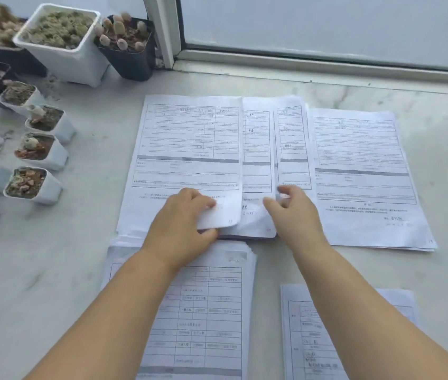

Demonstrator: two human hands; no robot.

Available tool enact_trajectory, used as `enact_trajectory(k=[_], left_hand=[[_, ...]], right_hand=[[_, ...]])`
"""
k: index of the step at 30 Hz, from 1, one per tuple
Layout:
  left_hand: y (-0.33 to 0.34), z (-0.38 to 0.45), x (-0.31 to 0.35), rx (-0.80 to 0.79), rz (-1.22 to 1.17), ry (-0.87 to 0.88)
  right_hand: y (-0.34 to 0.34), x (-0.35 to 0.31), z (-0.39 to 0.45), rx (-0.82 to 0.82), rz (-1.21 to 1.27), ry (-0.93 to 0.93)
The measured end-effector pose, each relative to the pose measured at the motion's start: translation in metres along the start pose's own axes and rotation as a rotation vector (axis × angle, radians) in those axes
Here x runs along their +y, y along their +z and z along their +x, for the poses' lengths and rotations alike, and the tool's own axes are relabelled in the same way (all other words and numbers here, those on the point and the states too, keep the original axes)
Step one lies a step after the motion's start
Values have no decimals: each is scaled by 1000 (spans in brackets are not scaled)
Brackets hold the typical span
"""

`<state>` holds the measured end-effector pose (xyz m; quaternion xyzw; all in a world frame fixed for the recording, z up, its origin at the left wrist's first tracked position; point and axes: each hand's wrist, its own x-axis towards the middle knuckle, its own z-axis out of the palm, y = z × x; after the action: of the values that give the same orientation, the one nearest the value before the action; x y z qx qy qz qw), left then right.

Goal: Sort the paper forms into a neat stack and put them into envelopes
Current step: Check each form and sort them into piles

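Printed paper forms lie spread on a pale marble sill. The top left form [190, 149] overlaps two middle sheets [257, 149], and another form [360, 165] lies to the right. My left hand [187, 220] pinches the lifted bottom right corner of the left form between thumb and fingers. My right hand [294, 212] hovers with curled fingers over the lower edge of the middle sheets; whether it grips paper I cannot tell. A thick stack of forms [206, 311] lies near me under my left forearm. A smaller pile [308, 338] sits at the lower right. No envelopes are in view.
Small white pots of succulents [33, 185] line the left side. A larger white pot [61, 42] and a black pot [126, 48] stand at the back left. A window frame [327, 64] runs along the far edge. Bare marble [39, 283] shows at the near left.
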<state>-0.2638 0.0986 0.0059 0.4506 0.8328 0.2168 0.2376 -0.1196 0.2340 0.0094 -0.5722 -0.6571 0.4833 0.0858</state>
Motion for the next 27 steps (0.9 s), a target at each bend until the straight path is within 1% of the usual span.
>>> enact_trajectory(k=[1, 3, 4, 5, 8, 10, 12, 15, 18, 20, 22, 25, 27], left_hand=[[-2, 0, 1, -54, 44, -1], [-7, 1, 5, -110, 46, -13], [-9, 1, 6, -129, 38, -19], [-11, 0, 7, -149, 29, -20], [-12, -9, 6, -165, -25, 20], [-11, -22, 2, -79, -67, 86], [-8, -46, 1, 33, -107, 142], [2, -91, -4, 128, -154, 173], [18, -153, -9, 134, -155, 177], [30, -195, -9, 127, -148, 180], [41, -231, -7, 135, -141, 178], [54, -270, -7, 159, -116, 157], [59, -286, -9, 140, -93, 122]], right_hand=[[-8, 1, -3, 58, -22, -27], [-27, 6, -16, 186, -34, -98], [-35, 10, -25, 214, -26, -117], [-41, 14, -35, 208, -9, -110], [-45, 28, -73, 63, -5, -33], [-37, 37, -103, -81, -33, 9], [-25, 48, -136, -202, -89, 10], [-8, 71, -174, -327, -202, -68], [0, 97, -207, -357, -456, -267], [2, 113, -221, -322, -521, -419], [3, 124, -228, -307, -571, -528], [2, 134, -234, -384, -685, -547], [-1, 137, -232, -414, -720, -533]])
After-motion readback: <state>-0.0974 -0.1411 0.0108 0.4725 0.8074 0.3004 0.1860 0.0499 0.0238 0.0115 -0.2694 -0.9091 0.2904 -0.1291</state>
